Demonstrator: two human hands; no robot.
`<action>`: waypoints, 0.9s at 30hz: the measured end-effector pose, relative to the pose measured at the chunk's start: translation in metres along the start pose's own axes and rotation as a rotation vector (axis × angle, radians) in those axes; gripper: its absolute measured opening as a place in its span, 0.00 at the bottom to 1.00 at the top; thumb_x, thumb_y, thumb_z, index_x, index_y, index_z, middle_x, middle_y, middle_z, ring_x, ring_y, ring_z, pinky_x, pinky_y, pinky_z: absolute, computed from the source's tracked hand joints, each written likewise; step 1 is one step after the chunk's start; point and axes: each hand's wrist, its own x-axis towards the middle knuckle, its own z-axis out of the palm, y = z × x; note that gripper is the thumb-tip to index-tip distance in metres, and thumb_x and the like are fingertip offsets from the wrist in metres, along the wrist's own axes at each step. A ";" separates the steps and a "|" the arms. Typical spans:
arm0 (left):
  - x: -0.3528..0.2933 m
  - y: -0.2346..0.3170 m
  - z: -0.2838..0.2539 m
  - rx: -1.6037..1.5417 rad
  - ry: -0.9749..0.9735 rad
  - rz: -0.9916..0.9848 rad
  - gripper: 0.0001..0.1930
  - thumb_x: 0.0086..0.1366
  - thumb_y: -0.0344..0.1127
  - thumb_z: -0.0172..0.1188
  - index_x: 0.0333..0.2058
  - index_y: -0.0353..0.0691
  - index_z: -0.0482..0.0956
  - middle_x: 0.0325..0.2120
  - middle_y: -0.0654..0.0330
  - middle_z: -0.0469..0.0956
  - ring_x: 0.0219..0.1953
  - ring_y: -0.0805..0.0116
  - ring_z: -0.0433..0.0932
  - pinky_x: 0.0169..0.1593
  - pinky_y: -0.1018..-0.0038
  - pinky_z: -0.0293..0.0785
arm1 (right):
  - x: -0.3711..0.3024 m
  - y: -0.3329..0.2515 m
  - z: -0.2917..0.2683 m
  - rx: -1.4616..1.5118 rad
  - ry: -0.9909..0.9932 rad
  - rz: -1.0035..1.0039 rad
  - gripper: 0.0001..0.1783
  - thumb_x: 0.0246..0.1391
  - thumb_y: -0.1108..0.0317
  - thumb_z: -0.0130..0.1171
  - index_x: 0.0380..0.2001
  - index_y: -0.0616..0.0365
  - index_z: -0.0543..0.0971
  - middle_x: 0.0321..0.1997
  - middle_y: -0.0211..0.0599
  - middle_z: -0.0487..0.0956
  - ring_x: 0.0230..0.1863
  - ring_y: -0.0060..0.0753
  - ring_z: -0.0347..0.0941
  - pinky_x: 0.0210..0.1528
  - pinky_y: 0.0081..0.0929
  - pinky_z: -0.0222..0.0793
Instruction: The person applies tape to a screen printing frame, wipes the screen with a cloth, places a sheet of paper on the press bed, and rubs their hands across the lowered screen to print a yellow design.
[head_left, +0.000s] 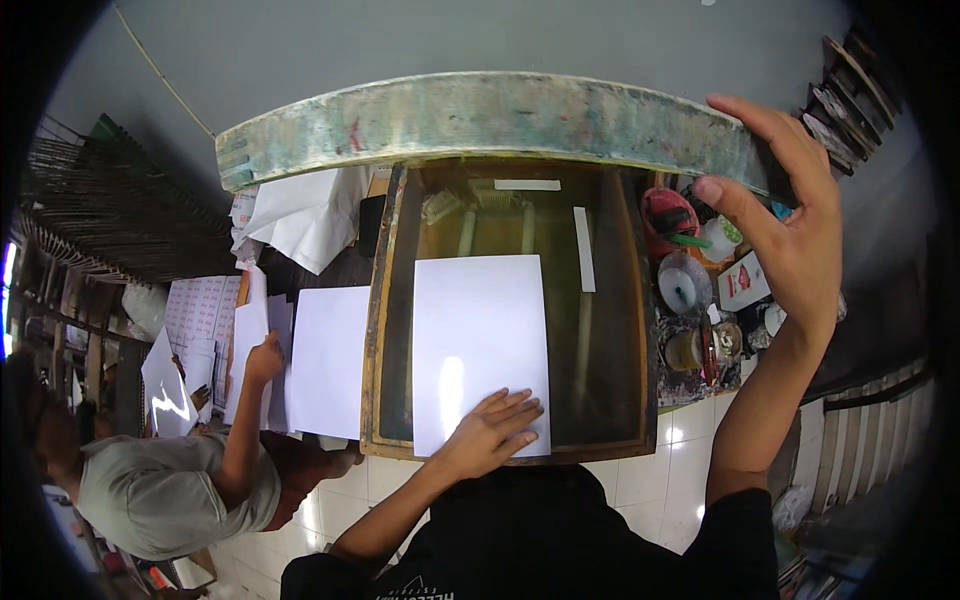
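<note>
A white sheet of paper (480, 330) lies on a glass-topped table (615, 300) with a worn wooden rim. My left hand (490, 430) rests flat on the sheet's lower right part, fingers stretched out. Beyond the paper, a long paint-stained screen-printing frame (480, 120) stands raised, seen edge-on across the table's far side. At its right end my right hand (795, 200) grips it, with thumb below and fingers above. Two narrow white strips, one at the back (527, 185) and one to the right (584, 250), lie on the glass beside the paper.
A stack of white sheets (328, 360) lies left of the table, near crumpled white paper (305, 215). A co-worker (180, 490) at the left handles sheets. Pots and cups (685, 285) crowd the right side. A dark wire rack (130, 210) stands at far left.
</note>
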 end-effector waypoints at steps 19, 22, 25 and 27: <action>-0.049 -0.152 -0.140 -0.360 0.756 -0.753 0.24 0.66 0.34 0.69 0.56 0.25 0.77 0.41 0.56 0.84 0.39 0.71 0.79 0.45 0.75 0.74 | 0.012 0.008 -0.003 0.007 -0.003 -0.052 0.28 0.49 0.58 0.74 0.54 0.53 0.83 0.52 0.35 0.83 0.54 0.37 0.73 0.64 0.32 0.60; -0.053 -0.111 -0.140 -0.534 0.931 -0.528 0.15 0.68 0.31 0.66 0.50 0.29 0.79 0.37 0.62 0.83 0.36 0.78 0.77 0.43 0.78 0.72 | 0.014 0.013 -0.003 -0.039 0.006 -0.060 0.28 0.50 0.56 0.74 0.54 0.53 0.83 0.52 0.35 0.83 0.54 0.37 0.73 0.64 0.32 0.59; -0.070 -0.042 -0.146 -0.718 1.061 -0.304 0.13 0.69 0.30 0.64 0.49 0.31 0.78 0.37 0.61 0.83 0.37 0.78 0.79 0.45 0.79 0.74 | 0.025 0.014 0.000 0.008 0.056 -0.086 0.26 0.49 0.55 0.74 0.50 0.54 0.84 0.49 0.37 0.85 0.50 0.42 0.77 0.61 0.35 0.63; -0.078 -0.008 -0.149 -0.760 1.134 -0.195 0.15 0.69 0.31 0.65 0.50 0.30 0.77 0.39 0.58 0.84 0.39 0.76 0.81 0.48 0.77 0.76 | 0.032 0.014 0.000 0.044 0.081 -0.097 0.25 0.48 0.55 0.74 0.48 0.55 0.85 0.48 0.38 0.85 0.49 0.45 0.79 0.59 0.36 0.65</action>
